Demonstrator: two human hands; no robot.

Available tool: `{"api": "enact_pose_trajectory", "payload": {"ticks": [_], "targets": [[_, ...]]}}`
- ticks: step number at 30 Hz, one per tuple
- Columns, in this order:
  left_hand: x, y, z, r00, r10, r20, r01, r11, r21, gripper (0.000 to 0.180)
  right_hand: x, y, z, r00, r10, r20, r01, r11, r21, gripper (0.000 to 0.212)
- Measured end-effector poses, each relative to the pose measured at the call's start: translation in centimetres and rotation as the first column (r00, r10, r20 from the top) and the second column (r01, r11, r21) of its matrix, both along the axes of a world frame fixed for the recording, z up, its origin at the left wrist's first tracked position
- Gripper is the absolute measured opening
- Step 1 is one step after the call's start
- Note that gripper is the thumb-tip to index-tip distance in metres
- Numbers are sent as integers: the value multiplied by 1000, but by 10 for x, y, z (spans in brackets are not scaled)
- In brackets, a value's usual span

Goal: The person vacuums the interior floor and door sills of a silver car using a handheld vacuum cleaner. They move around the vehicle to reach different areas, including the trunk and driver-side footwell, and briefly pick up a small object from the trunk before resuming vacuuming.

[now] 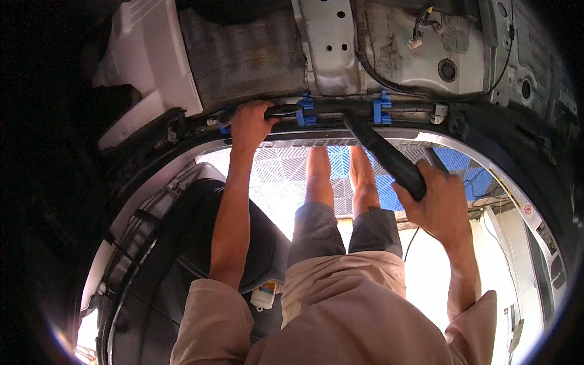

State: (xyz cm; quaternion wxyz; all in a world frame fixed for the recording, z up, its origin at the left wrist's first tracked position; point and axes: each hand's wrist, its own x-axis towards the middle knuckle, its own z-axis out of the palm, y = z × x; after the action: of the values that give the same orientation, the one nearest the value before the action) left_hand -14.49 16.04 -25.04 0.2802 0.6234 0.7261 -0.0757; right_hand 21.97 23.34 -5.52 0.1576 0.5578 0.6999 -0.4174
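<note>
My left hand (250,125) is closed over a black wiring harness (285,111) that runs along the door sill. The fingertips are partly hidden. Blue plastic clips (381,108) sit around the harness along the sill. In my right hand (441,198) is a black vacuum wand (389,157), gripped near its lower end. It slants up and to the left, and its narrow tip is at the harness between two blue clips; whether it touches cannot be told.
Beyond the sill lies a bare metal car floor (413,67) with a loose connector (415,42). A light plastic trim panel (152,55) stands at the left. The open door (164,274) is at my left, with a white bottle (263,295) in it. Tiled floor (274,167) shows below.
</note>
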Motion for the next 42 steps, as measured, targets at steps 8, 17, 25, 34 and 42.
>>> {"api": "enact_pose_trajectory", "payload": {"ticks": [8,17,25,34,42], "targets": [[7,5,6,999,3,53,-4,1000,16,43,-14,18,-11,987,151,-45,-151,988,9,34],[52,11,67,759,155,633,-380,894,236,14,15,-14,24,995,-86,60,85,996,23,34],[120,-8,53,644,167,746,-425,890,167,18,38,-24,46,940,-338,45,341,931,-132,35],[187,-19,21,521,324,790,-600,797,70,18,21,-31,21,952,-303,46,306,950,-59,34],[162,-48,27,517,194,834,-602,775,194,14,14,-32,28,937,-345,50,349,932,-96,35]]}}
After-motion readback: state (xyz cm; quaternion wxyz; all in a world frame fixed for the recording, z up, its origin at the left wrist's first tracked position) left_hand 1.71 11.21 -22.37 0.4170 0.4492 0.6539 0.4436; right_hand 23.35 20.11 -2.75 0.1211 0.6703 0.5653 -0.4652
